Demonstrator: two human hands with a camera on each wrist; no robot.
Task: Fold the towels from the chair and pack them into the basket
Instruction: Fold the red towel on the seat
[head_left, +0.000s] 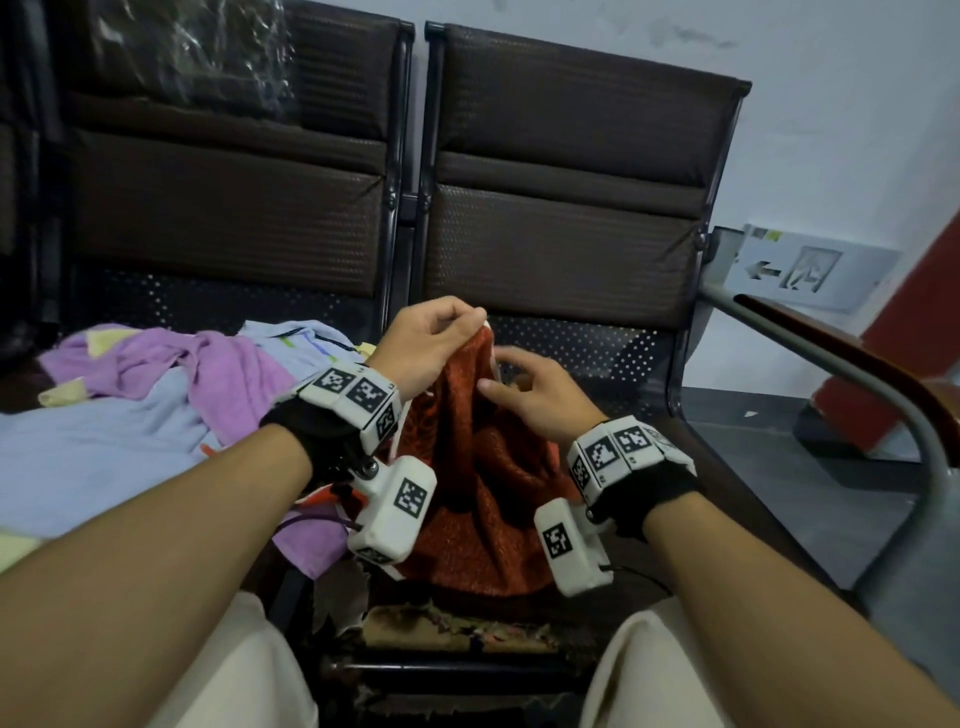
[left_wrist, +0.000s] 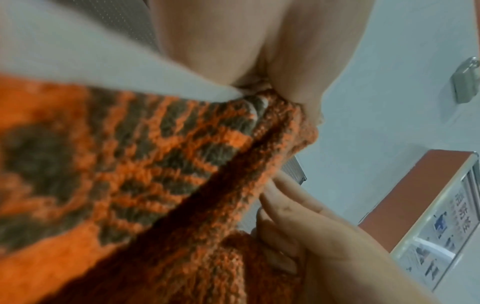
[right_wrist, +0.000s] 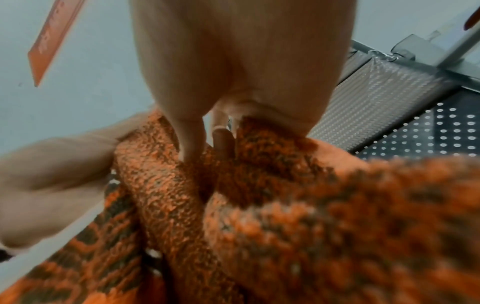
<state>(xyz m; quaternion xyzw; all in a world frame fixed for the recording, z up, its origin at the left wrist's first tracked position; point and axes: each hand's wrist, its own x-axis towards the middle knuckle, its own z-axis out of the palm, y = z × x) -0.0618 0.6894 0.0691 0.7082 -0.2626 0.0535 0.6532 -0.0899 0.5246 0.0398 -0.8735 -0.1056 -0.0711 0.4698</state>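
We judge the fold just starting: our left hand (head_left: 431, 338) pinches the orange towel (head_left: 483, 488) corner, right hand (head_left: 530, 395) loosely fingering its edge; next, spread it flat

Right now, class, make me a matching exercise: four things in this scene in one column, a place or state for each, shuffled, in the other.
1. orange towel
2. purple towel
3. left hand
4. right hand

A. heaped on the left seat
B. pinching the towel's top corner
C. hanging between both hands
D. fingers resting against the towel's right side

Pairs: 1-C, 2-A, 3-B, 4-D
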